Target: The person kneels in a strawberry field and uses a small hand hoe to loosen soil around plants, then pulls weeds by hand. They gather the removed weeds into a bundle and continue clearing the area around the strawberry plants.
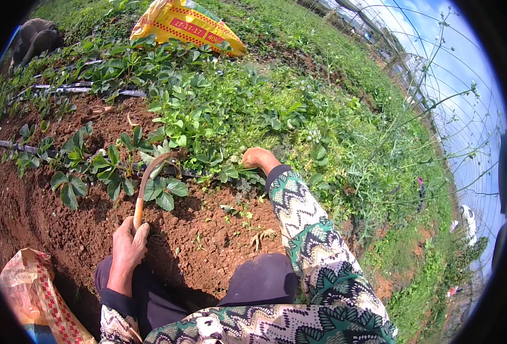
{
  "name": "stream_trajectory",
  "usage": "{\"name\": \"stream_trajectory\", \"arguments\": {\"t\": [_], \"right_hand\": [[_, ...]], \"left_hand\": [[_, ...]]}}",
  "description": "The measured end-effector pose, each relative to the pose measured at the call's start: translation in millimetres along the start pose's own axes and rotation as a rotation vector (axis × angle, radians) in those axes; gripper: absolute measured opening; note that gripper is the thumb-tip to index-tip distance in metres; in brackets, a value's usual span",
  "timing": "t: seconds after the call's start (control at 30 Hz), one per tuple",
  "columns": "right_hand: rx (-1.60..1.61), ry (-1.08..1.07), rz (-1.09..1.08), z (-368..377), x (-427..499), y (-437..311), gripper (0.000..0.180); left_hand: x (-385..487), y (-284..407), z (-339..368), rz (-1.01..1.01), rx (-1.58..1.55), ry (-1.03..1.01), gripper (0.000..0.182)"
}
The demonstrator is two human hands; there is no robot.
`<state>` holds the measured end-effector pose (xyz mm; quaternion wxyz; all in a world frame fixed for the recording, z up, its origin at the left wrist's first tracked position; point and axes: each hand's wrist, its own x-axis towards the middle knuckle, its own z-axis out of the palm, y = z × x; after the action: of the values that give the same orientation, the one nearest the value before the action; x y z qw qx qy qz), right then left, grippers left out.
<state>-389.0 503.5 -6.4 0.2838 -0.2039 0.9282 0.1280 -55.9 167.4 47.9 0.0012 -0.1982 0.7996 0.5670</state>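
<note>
My left hand (128,243) grips the wooden handle of a sickle (147,176). The rusty curved blade reaches up over the row of leafy plants, its tip near the soil among the leaves. My right hand (255,158) reaches into dense green weeds (240,133); its fingers are hidden by the foliage, so what it touches cannot be told. Leafy plants that look like strawberry plants (115,172) grow in the reddish soil (219,232) to the left of the weeds. A dark drip hose (19,146) runs along the row beneath them.
A yellow fertiliser sack (193,28) lies on the plants at the top. Another printed sack (42,292) is at the lower left. A crouching person (36,38) is at the upper left. Tall branching weeds (408,116) rise at the right, before bare greenhouse hoops.
</note>
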Motion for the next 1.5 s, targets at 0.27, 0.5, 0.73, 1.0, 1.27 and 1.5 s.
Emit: {"name": "stream_trajectory", "arguments": {"t": [0.27,0.5,0.73,1.0,1.27,1.5], "right_hand": [[1.077,0.597,-0.815,54.8,-10.6,30.2,0.054],[0.106,0.251,0.359,-11.3,-30.4,-47.3,0.027],[0.017,0.242,-0.012,17.4,-6.7,-8.9,0.025],[0.407,0.406,0.341,23.1,-34.3,-15.5,0.031],[2.038,0.734,0.019,55.1,-78.3,45.5,0.03],[1.504,1.001,-0.01,-10.9,-171.6,140.3,0.046]], "left_hand": [[2.2,-7.2,3.2,-0.046,-0.011,0.004,0.021],[1.4,-14.2,5.5,0.099,0.087,0.034,0.021],[-2.0,-4.6,13.8,0.013,0.005,-0.017,0.022],[-3.2,6.9,15.2,-0.096,0.024,-0.017,0.02],[-2.3,5.7,14.4,-0.096,0.01,-0.032,0.019],[-1.3,2.5,14.3,-0.075,-0.028,-0.031,0.019]]}}
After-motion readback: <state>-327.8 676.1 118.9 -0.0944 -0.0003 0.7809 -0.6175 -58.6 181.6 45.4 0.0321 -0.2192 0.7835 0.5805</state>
